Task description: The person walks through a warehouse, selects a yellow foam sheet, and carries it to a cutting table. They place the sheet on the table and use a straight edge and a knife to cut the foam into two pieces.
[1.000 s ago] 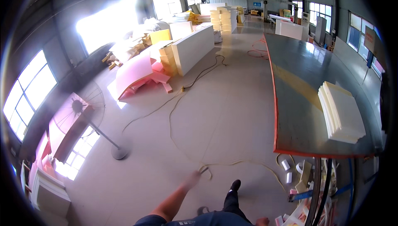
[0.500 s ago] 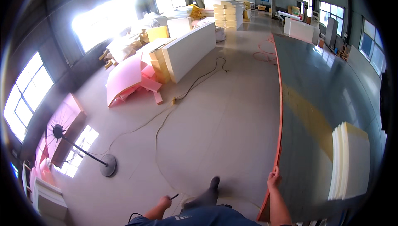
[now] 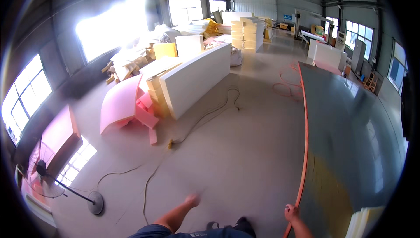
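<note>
In the head view, the person's right hand [image 3: 292,213] was beside the red left edge [image 3: 305,146] of the long table [image 3: 350,124], toward its near end. Its fingers were curled; whether they touched the edge or held anything could not be told. The table itself filled the right side, its dark top marked by a yellowish patch [image 3: 326,183] near the left edge. A stack of white foam sheets [image 3: 364,222] lay at its near end, partly cut off by the lower rim of the view.

The left hand [image 3: 191,201] was over the floor [image 3: 249,163], well apart from the table. It looked closed but was blurred, so its grip could not be told.

On the floor farther left, a cord [image 3: 145,192] ran to a yellow socket block [image 3: 170,144]. Beyond it, a long white board [image 3: 197,80] stood on edge beside a curved pink sheet [image 3: 120,102]. A fan [image 3: 96,203] stood near the floor's left side.
</note>
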